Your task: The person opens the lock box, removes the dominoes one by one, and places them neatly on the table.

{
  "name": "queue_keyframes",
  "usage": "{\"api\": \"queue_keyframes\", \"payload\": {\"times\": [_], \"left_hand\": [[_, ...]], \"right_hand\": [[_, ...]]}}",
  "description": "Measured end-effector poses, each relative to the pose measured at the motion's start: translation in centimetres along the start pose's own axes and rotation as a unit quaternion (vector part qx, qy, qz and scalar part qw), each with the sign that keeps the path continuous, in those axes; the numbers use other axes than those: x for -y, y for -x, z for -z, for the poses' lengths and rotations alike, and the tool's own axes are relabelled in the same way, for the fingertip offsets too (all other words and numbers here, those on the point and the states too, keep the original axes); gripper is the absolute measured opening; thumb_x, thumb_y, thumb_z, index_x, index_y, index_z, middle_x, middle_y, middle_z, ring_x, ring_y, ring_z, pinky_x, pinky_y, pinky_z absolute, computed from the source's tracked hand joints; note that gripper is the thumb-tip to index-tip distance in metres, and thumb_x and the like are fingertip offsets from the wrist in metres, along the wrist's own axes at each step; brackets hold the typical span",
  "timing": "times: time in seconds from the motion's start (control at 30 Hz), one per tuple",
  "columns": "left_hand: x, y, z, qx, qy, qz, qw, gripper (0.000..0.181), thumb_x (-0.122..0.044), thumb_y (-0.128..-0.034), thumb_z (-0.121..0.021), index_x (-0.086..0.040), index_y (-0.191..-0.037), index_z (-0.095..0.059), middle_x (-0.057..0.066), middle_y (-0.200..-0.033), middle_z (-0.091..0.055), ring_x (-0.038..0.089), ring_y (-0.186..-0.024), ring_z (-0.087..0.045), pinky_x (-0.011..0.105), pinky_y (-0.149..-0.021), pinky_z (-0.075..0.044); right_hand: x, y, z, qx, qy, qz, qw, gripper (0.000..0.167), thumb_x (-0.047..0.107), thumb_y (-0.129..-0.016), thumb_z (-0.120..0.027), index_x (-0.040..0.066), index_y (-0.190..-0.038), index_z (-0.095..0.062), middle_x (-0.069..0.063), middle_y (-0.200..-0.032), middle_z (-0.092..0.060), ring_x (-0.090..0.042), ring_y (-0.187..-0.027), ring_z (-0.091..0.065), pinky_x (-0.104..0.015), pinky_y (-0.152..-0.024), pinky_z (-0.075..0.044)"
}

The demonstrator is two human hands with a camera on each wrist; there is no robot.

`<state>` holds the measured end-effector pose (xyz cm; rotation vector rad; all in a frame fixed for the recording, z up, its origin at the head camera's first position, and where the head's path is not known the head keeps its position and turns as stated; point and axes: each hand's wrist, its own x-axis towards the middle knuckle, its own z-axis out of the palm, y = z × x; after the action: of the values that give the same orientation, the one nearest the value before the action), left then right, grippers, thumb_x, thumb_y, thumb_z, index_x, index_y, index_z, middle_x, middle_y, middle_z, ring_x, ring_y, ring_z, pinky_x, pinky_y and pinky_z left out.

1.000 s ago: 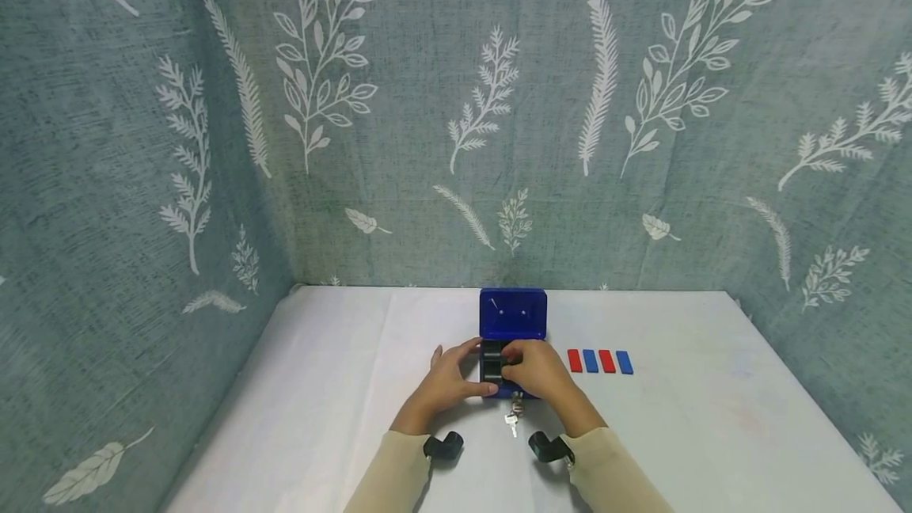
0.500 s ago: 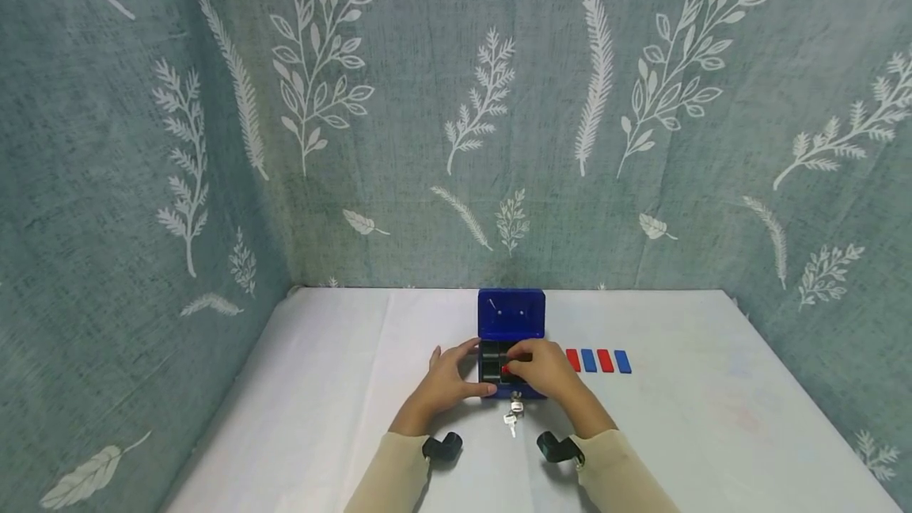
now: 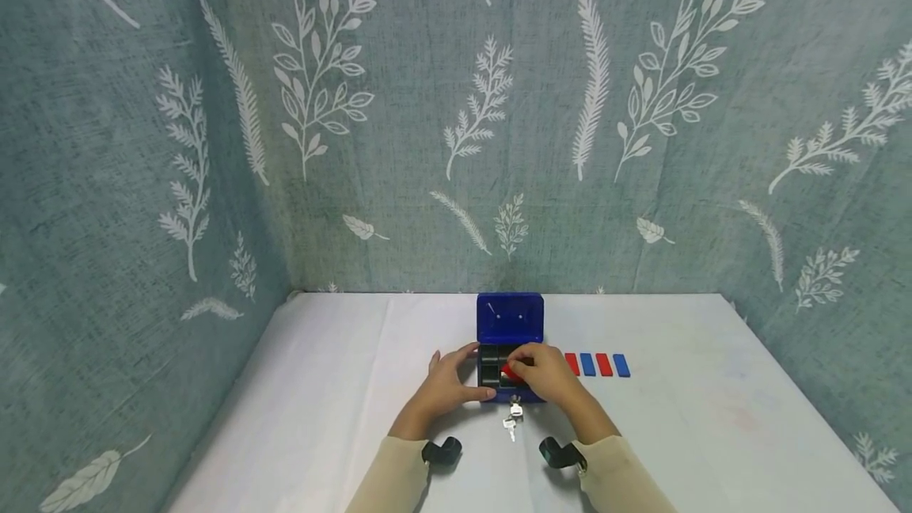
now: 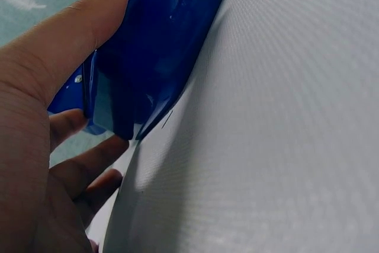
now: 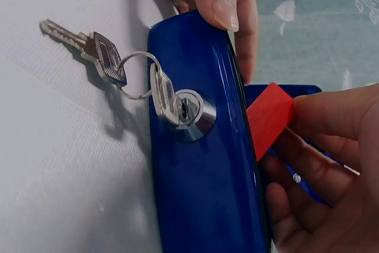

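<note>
One white, fine-woven table top (image 3: 712, 434), faintly creased. One grey-green fabric backdrop (image 3: 406, 141), printed with white leaf sprigs (image 3: 594, 85): upright behind the table top, continuing along its left and right sides. Light: soft across the table top.

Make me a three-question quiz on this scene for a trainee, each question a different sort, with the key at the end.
1. Multiple choice: which hand pinches the red piece?
A) Left
B) Right
C) Both

2. True or false: the lid of the blue box stands open.

3. Fill in: in the head view, the four pieces in a row on the table, beside the box, run from left to right: ____, ____, ____, ____.

Key:
1. B, the right hand.
2. True.
3. Red, blue, red, blue.
</note>
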<state>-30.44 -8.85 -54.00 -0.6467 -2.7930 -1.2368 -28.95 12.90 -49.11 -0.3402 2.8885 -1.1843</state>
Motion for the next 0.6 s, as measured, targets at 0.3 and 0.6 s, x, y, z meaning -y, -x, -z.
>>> {"api": "queue_keyframes", "payload": {"times": [0.3, 0.6], "left_hand": [[-0.2, -0.3, 0.2, -0.007, 0.0, -0.008, 0.9999, 0.093, -0.055, -0.0701, -0.081, -0.012, -0.145, -0.046, 0.005, -0.134, -0.058, 0.025, -0.131, -0.046, 0.059, -0.114, -0.001], [0.1, 0.1, -0.1, -0.013, 0.0, -0.004, 0.9999, 0.093, -0.054, -0.0689, -0.082, -0.01, -0.144, -0.047, 0.008, -0.133, -0.059, 0.026, -0.13, -0.047, 0.059, -0.114, -0.003]], "right_hand": [[-0.4, 0.1, 0.5, -0.028, -0.034, -0.009, 0.999, 0.013, 0.026, -0.098, -0.06, 0.019, -0.104, -0.069, 0.003, -0.098, -0.066, -0.019, -0.092, -0.059, -0.047, -0.091, -0.051], [-1.3, 0.3, 1.2, -0.078, -0.044, 0.02, 0.9958, 0.015, 0.025, -0.102, -0.053, 0.014, -0.11, -0.061, -0.001, -0.098, -0.065, -0.021, -0.09, -0.059, -0.046, -0.087, -0.051]]}}
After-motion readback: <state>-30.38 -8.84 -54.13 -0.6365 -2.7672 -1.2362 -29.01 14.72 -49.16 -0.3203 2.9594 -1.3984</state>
